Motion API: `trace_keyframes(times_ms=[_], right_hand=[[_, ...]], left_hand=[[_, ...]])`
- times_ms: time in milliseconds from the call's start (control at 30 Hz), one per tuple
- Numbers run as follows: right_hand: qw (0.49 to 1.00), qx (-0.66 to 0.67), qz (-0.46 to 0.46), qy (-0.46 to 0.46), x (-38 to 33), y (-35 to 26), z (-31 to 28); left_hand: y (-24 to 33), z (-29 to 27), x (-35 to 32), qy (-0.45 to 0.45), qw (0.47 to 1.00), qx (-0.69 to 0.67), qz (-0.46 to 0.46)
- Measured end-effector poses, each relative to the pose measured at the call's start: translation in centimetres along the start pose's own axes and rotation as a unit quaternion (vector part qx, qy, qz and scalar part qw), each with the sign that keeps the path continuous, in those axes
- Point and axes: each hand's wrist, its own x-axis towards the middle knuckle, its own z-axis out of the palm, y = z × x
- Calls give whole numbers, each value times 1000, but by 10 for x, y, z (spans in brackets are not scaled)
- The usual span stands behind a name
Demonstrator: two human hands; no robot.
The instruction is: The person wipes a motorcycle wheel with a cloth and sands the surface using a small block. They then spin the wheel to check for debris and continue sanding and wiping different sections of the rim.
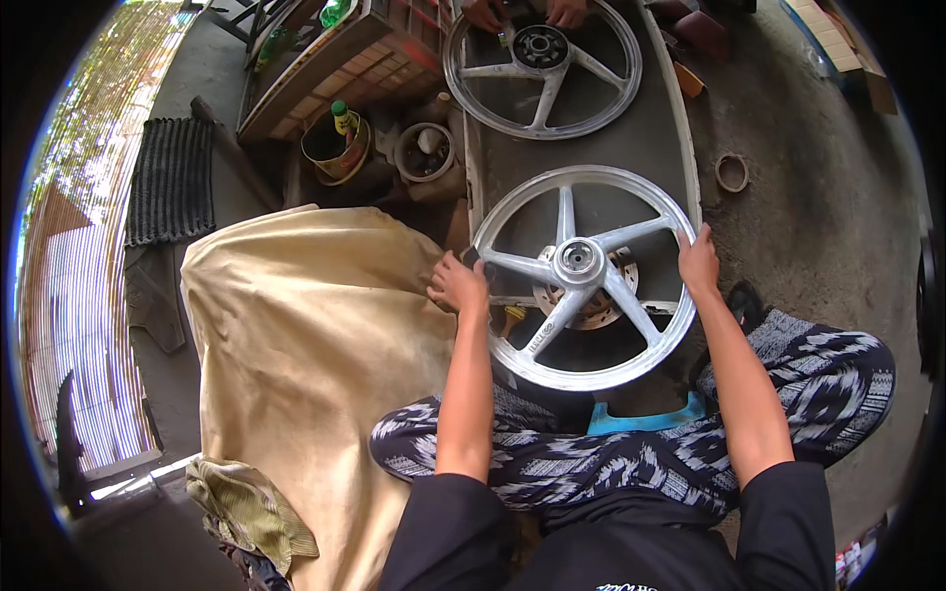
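A silver five-spoke motorcycle wheel (618, 289) rests tilted over the near end of a low bench, in front of my lap. My right hand (699, 261) is closed round the right side of its rim. At the left side of the rim, my left hand (459, 283) has its fingers curled on a small dark piece (472, 258), whose kind I cannot make out. The wheel's hub (578, 261) faces up, with a bearing in its middle. Behind the spokes shows part of a brake disc (623, 313).
Across the bench (631, 148), another person's hands (566, 12) work on a second wheel (541, 98). A tan cloth (296, 295) covers something large at my left. Beyond it stand a bucket (337, 158) with a bottle and a round pot (425, 153). A ring (731, 172) lies on the floor.
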Motion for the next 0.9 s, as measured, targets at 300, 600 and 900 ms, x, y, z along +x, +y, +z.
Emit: trace_keyframes(times_ms=[300, 600, 900], right_hand=[[999, -25, 21, 4, 4, 13, -3], [998, -30, 47, -12, 5, 15, -8], [999, -28, 17, -8, 3, 3, -6]], left_hand=[[8, -24, -31, -10, 998, 55, 17], [7, -16, -37, -2, 999, 49, -11], [12, -10, -3, 13, 998, 55, 12]])
